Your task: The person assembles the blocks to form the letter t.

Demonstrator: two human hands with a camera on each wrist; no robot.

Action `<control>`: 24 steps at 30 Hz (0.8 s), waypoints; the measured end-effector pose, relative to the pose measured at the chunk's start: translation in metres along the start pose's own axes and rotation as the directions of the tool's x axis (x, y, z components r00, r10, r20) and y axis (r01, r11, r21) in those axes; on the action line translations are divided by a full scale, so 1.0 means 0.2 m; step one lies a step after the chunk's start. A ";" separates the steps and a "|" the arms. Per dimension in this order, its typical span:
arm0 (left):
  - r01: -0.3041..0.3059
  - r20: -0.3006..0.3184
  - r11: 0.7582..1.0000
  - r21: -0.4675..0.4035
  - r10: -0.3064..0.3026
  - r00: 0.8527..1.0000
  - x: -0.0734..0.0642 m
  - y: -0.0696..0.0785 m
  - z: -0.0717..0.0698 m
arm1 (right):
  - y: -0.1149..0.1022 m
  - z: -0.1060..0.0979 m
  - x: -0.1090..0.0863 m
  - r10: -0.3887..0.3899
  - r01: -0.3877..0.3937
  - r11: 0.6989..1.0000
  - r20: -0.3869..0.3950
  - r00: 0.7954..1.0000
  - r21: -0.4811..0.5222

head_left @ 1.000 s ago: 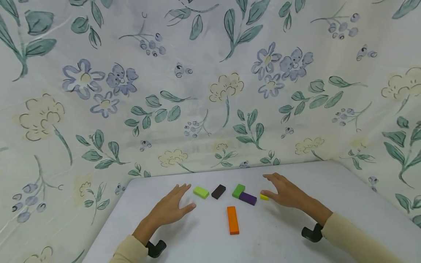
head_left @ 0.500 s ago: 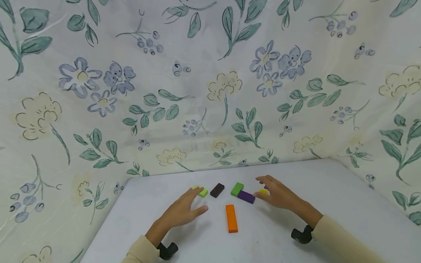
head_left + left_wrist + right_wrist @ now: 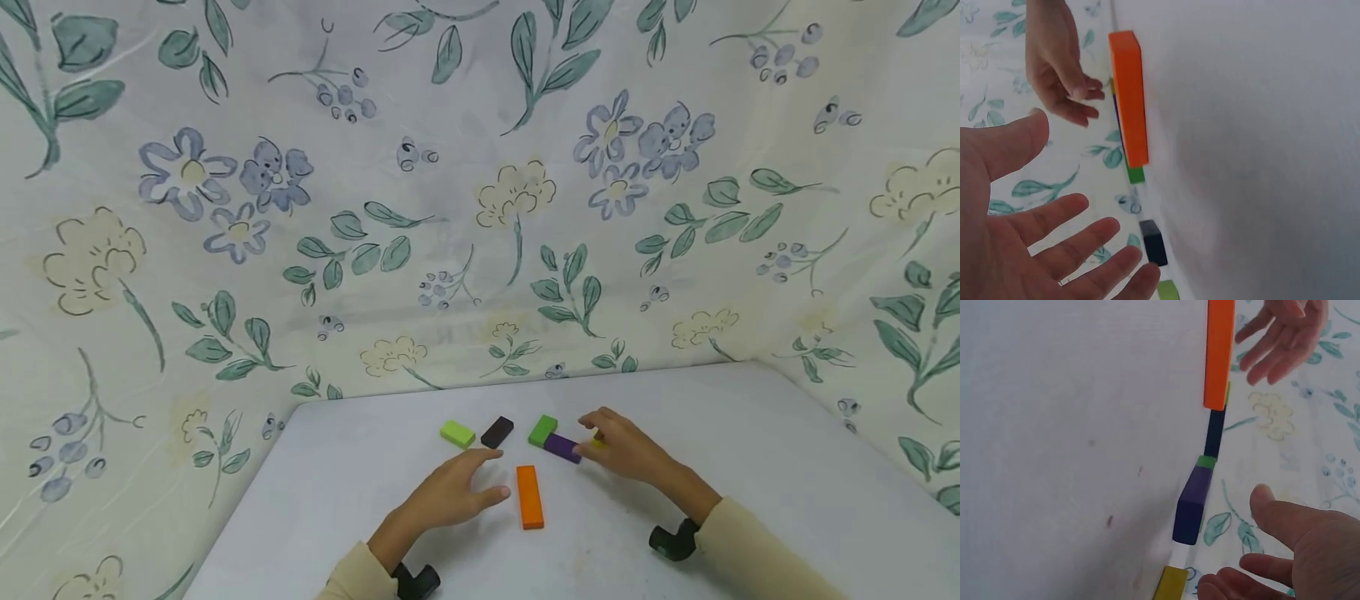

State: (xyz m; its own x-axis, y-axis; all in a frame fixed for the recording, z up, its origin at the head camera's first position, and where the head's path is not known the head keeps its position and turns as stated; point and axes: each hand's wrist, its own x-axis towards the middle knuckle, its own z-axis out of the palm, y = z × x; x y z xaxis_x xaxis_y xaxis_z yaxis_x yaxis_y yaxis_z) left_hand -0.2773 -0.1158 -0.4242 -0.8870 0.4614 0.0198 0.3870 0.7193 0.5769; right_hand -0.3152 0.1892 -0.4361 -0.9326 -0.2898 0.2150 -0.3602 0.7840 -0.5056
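My left hand point(image 3: 450, 493) hovers left of the orange block point(image 3: 529, 497), thumb apart from the fingers and nothing held. Its palm faces the block in the left wrist view. My right hand point(image 3: 628, 450) is over the yellow block point(image 3: 1171, 584), hiding most of it in the head view; its fingers are loosely bent and empty. By its thumb lies the purple block point(image 3: 562, 447), whose far end touches the green block point(image 3: 543, 431). A black block point(image 3: 497, 432) and a lime-green block point(image 3: 457, 434) lie beyond my left hand.
All the blocks lie flat on a white table point(image 3: 360, 450). A flower-patterned sheet point(image 3: 450, 208) rises behind and beside it. A dark wrist camera point(image 3: 672, 540) is worn under my right wrist, another point(image 3: 417, 582) under my left.
My left hand has moved right, away from the lime-green block and closer to the orange one. The right hand has shifted left, over the yellow block. The blocks have stayed put.
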 end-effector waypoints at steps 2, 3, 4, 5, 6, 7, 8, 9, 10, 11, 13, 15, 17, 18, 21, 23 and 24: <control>-0.001 0.010 1.000 -0.007 0.001 1.000 0.00 0.01 0.02 | 0.01 0.01 0.00 -0.003 0.003 1.000 0.004 1.000 0.013; -0.002 0.014 1.000 -0.007 0.002 1.000 0.00 0.01 0.02 | 0.01 0.02 0.00 -0.011 0.011 1.000 0.005 1.000 0.018; -0.004 0.016 1.000 -0.011 0.004 1.000 0.00 0.01 0.03 | 0.01 0.02 0.00 -0.012 0.012 1.000 0.004 1.000 0.023; -0.006 0.020 1.000 -0.019 0.006 1.000 0.00 0.02 0.04 | 0.01 0.02 0.00 -0.014 0.014 1.000 0.004 1.000 0.028; -0.010 0.024 1.000 -0.025 0.011 1.000 0.01 0.02 0.04 | 0.01 0.02 0.00 -0.016 0.016 0.999 0.005 1.000 0.034; -0.014 0.027 1.000 -0.028 0.014 1.000 0.01 0.02 0.05 | 0.01 0.02 0.00 -0.017 0.017 0.999 0.008 1.000 0.035; -0.015 0.029 0.999 -0.032 0.016 0.999 0.01 0.02 0.06 | 0.00 0.02 0.00 -0.021 0.020 0.999 0.009 1.000 0.035; -0.018 0.032 0.999 -0.035 0.019 0.999 0.02 0.02 0.06 | 0.00 0.02 0.00 -0.019 0.019 0.999 0.012 1.000 0.036; -0.016 0.034 0.999 -0.036 0.017 0.999 0.02 0.02 0.07 | 0.00 0.02 0.01 -0.017 0.016 0.999 0.014 1.000 0.037; -0.008 0.038 0.999 -0.038 0.009 0.999 0.03 0.02 0.08 | 0.00 0.02 0.01 -0.018 0.018 0.999 0.015 1.000 0.038; 0.000 0.044 0.999 -0.037 0.002 0.999 0.03 0.03 0.09 | -0.01 0.03 0.02 -0.017 0.017 0.999 0.011 1.000 0.043; -0.002 0.048 0.999 -0.033 0.003 0.999 0.03 0.04 0.10 | -0.01 0.04 0.02 -0.014 0.013 0.999 0.006 1.000 0.052; -0.014 0.051 1.000 -0.014 0.015 0.999 0.03 0.04 0.12 | -0.02 0.06 0.02 -0.003 0.003 0.998 0.002 1.000 0.057; -0.021 0.051 1.000 -0.001 0.021 0.998 0.03 0.04 0.13 | -0.02 0.07 0.02 -0.003 0.003 0.999 0.002 1.000 0.054; -0.039 0.043 0.998 0.044 0.037 0.998 0.02 0.03 0.16 | -0.01 0.09 0.02 -0.007 0.007 0.999 -0.002 1.000 0.043; -0.040 0.038 0.997 0.060 0.038 0.999 0.02 0.02 0.17 | -0.01 0.09 0.02 -0.014 0.015 0.999 -0.007 1.000 0.036; -0.045 0.035 0.997 0.068 0.042 0.998 0.02 0.02 0.18 | -0.01 0.10 0.02 -0.020 0.020 0.999 -0.012 1.000 0.031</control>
State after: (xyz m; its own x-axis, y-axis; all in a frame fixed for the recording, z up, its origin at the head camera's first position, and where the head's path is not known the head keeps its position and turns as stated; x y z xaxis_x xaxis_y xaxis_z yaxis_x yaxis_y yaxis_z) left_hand -0.2708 -0.0927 -0.4510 -0.8605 0.5093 0.0154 0.4423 0.7317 0.5187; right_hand -0.3180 0.1759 -0.4507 -0.9249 -0.2991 0.2347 -0.3796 0.7607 -0.5265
